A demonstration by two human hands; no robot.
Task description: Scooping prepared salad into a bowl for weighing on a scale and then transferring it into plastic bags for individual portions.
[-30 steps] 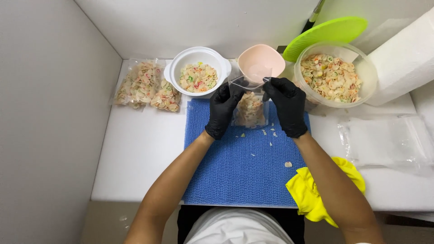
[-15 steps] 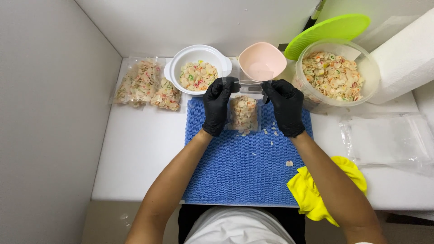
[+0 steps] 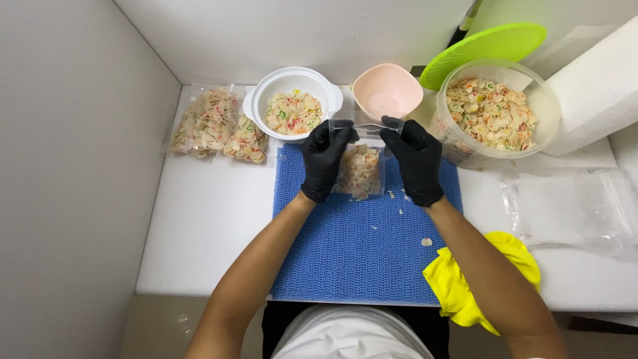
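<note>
**Small bag of crackers gripped at its top by both gloved hands**

A small clear bag (image 3: 359, 171) of pale, coloured crackers is held upright over the far edge of the blue mat (image 3: 362, 256). Its top edge is pinched by the left hand (image 3: 324, 159) at 9 o'clock and by the right hand (image 3: 415, 158) at 3 o'clock, both in black gloves. A white bowl (image 3: 292, 101) of crackers is seen at 11 o'clock of the bag, a pink bowl (image 3: 387, 92) at 1 o'clock, and a large clear tub (image 3: 495, 113) at 2 o'clock. Filled bags (image 3: 218, 125) are laid at 10 o'clock. A yellow cloth (image 3: 478, 279) is found at 5 o'clock.
</note>
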